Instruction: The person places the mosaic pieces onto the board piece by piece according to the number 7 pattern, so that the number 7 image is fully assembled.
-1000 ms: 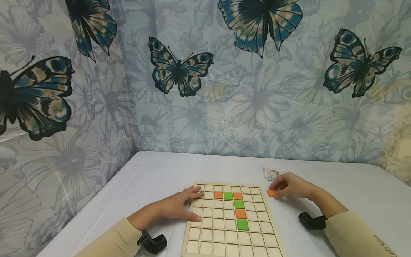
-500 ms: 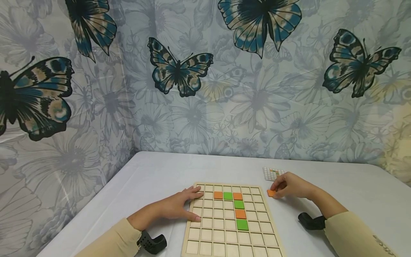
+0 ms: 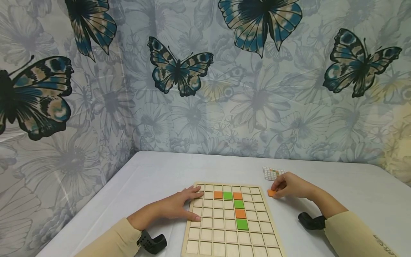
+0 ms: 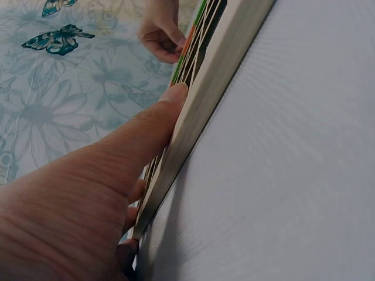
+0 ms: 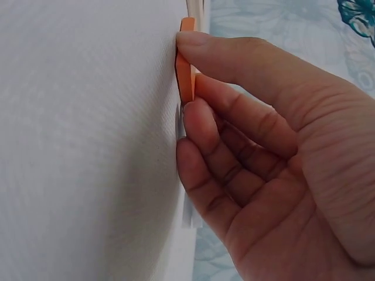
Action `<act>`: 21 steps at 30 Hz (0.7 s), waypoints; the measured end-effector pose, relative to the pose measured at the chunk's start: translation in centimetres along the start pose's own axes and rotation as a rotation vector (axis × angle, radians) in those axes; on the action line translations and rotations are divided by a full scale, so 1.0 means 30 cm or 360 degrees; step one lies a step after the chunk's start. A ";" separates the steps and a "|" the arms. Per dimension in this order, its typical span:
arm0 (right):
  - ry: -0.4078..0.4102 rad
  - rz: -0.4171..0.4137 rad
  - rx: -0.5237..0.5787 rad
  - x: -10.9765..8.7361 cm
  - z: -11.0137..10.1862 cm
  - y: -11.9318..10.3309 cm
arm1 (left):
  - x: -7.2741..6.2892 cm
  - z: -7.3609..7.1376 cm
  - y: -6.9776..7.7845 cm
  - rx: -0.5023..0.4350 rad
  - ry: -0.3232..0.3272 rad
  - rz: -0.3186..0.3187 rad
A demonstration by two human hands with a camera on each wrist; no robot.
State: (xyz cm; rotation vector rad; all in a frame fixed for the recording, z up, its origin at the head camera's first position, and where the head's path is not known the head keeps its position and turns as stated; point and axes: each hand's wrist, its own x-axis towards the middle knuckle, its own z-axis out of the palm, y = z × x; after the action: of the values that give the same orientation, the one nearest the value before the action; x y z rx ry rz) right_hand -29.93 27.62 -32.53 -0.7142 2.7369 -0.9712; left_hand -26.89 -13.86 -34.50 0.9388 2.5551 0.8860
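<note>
A wooden grid board (image 3: 219, 235) lies on the white table, with orange tiles and green tiles (image 3: 242, 224) in some of its squares. Spread along the board's left edge, my left hand (image 3: 173, 206) rests with thumb and fingertips on the rim; in the left wrist view its thumb (image 4: 155, 117) lies on that edge. Just right of the board, my right hand (image 3: 293, 185) pinches an orange square tile (image 3: 271, 193) close to the tabletop. The right wrist view shows this tile (image 5: 186, 76) on edge, between thumb and fingers.
Behind the right hand lies a small card (image 3: 271, 173) printed with a coloured grid, partly covered by the fingers. A butterfly-patterned cloth (image 3: 192, 117) hangs along the table's back and left. Black wrist mounts (image 3: 152, 242) sit below both wrists.
The orange tile and my right fingertips have shifted very slightly to the right. My left hand and the board stay where they were.
</note>
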 end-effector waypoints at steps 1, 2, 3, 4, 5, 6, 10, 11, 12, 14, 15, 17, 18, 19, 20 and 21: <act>-0.0002 -0.0001 -0.0001 0.001 0.000 0.000 | 0.000 0.000 0.000 -0.0001 0.0001 0.0000; -0.0002 0.0000 -0.0003 0.001 0.001 -0.001 | 0.000 0.000 0.000 -0.0001 0.0001 0.0001; -0.0003 0.0001 -0.0007 0.002 0.001 -0.001 | 0.000 0.001 0.000 -0.0002 0.0001 0.0000; -0.0003 0.0003 -0.0009 0.002 0.002 -0.002 | 0.000 0.001 0.000 -0.0003 0.0001 0.0001; 0.0000 0.0006 -0.0013 0.002 0.003 -0.003 | 0.000 0.001 0.000 -0.0004 0.0000 0.0000; 0.0002 0.0005 -0.0019 0.002 0.004 -0.005 | 0.000 0.001 0.000 -0.0004 -0.0001 0.0000; 0.0009 -0.0002 -0.0035 0.003 0.005 -0.014 | 0.002 0.002 0.001 0.0012 0.0000 0.0007; 0.0010 -0.0001 -0.0041 0.004 0.005 -0.018 | 0.002 0.002 0.002 0.0015 0.0002 0.0006; 0.0010 0.0001 -0.0046 0.005 0.005 -0.021 | 0.002 0.002 0.001 0.0018 0.0003 0.0005; 0.0006 0.0010 -0.0052 0.008 0.004 -0.030 | 0.002 0.003 0.000 0.0021 0.0004 0.0000; 0.0004 0.0013 -0.0057 0.009 0.004 -0.035 | 0.002 0.003 0.000 0.0019 0.0005 0.0000; 0.0003 0.0014 -0.0071 0.012 0.003 -0.046 | 0.002 0.003 -0.001 0.0015 0.0005 -0.0001; 0.0000 0.0008 -0.0073 0.012 0.003 -0.052 | 0.002 0.003 -0.002 0.0013 0.0004 -0.0002; -0.0002 0.0001 -0.0073 0.013 0.004 -0.059 | 0.002 0.002 -0.002 0.0011 0.0004 -0.0002; -0.0006 -0.0010 -0.0073 0.013 0.005 -0.066 | 0.002 0.002 -0.003 0.0009 0.0003 -0.0002; -0.0011 -0.0020 -0.0071 0.013 0.006 -0.073 | 0.003 0.002 -0.004 0.0008 0.0002 -0.0002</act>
State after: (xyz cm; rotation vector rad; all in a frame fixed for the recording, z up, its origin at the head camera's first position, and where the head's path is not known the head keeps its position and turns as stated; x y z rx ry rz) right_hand -29.38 25.85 -31.29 -0.7412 2.7597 -0.9112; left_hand -26.98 -13.85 -34.62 0.9381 2.5599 0.8799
